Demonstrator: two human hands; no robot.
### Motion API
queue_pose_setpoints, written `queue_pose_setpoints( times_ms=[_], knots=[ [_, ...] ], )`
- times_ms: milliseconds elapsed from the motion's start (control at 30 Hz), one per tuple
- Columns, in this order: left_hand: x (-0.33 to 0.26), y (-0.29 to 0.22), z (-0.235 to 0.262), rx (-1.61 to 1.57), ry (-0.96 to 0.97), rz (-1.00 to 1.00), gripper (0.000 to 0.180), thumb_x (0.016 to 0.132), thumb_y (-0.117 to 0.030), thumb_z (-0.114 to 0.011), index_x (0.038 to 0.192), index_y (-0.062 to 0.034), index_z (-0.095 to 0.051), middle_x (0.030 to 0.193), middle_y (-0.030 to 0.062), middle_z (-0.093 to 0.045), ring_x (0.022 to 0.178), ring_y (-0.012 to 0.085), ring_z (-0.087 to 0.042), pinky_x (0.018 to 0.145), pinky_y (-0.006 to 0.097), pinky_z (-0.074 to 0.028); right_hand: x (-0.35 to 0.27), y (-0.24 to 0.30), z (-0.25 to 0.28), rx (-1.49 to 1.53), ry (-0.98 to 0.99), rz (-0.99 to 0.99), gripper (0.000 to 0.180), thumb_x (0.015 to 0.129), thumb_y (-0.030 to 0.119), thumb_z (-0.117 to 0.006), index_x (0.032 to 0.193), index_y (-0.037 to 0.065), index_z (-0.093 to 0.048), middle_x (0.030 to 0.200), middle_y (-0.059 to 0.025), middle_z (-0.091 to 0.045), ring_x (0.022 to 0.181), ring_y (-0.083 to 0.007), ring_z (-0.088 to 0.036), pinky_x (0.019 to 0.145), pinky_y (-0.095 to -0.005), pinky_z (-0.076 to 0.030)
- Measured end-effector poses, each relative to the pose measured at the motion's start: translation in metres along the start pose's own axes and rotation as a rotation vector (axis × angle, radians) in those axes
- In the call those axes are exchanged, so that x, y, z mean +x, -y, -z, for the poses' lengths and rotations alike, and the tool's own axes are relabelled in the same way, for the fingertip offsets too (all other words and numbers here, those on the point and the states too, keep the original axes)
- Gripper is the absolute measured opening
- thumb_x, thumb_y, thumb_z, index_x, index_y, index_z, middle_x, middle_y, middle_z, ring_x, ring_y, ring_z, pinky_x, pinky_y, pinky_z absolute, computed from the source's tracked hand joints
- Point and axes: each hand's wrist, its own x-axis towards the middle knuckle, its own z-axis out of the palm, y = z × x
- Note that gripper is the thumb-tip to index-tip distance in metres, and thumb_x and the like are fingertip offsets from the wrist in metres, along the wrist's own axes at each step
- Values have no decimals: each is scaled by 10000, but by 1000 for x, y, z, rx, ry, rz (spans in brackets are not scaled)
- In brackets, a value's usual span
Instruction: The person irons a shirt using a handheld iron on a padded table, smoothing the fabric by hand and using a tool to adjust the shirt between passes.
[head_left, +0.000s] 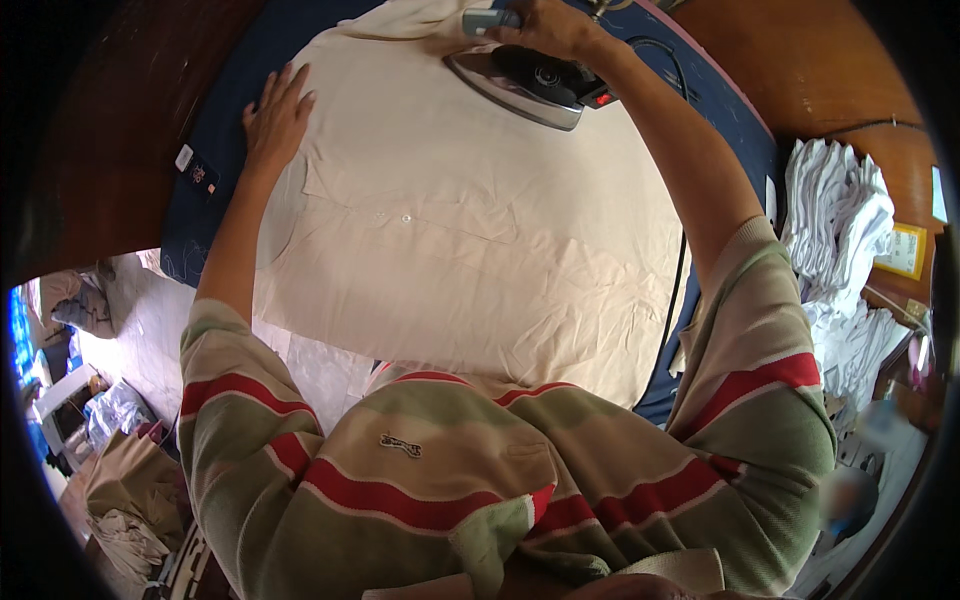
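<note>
A beige button-up garment (pixel 430 150) lies spread over a dark blue padded ironing surface (pixel 215 225), with small pale buttons along its placket. My left hand (pixel 275 120) rests flat at the garment's left edge, fingers apart, holding nothing. At the far right side my right hand (pixel 550 28) is closed around the grey handle of an iron (pixel 530 85). The iron has a black body, a metal soleplate on the cloth and a red light at its rear. Its tip points to the left. Creases run through the near part of the garment, which hangs toward me.
A dark cord (pixel 672 65) loops behind the iron. A small dark tag (pixel 197 170) lies on the left edge. White folded garments (pixel 835 205) are stacked at right, beside a yellow-framed card (pixel 903 250). Cloth and clutter (pixel 130 490) lie at lower left.
</note>
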Motion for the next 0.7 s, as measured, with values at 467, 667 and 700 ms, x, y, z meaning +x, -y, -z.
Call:
queue_pose_setpoints(
  times_ms=[467,667,700],
  knots=[
    [21,39,-25,66,55,-1,473,957,-468,-251,1422,-387,-221,1512,-51,-181,1387,218,-178,1061,576,-143,7,84,-8,59,70,60,529,788,544,-554,990,64,-646,928,-203,-652,846,-330,-636,741,-402,-504],
    [23,58,-49,134,4,-13,467,962,-456,-250,1422,-385,-212,1508,-72,-185,1387,228,-172,1060,579,-157,-109,77,-24,-9,97,221,513,799,517,-578,959,31,-610,657,-170,-616,633,-334,-626,622,-387,-501],
    [23,56,-45,132,22,-2,467,962,-453,-250,1423,-387,-210,1508,-72,-185,1388,226,-171,1061,577,-157,-130,73,-29,2,137,220,498,793,509,-589,943,35,-609,641,-158,-612,623,-334,-624,619,-391,-503]
  ],
)
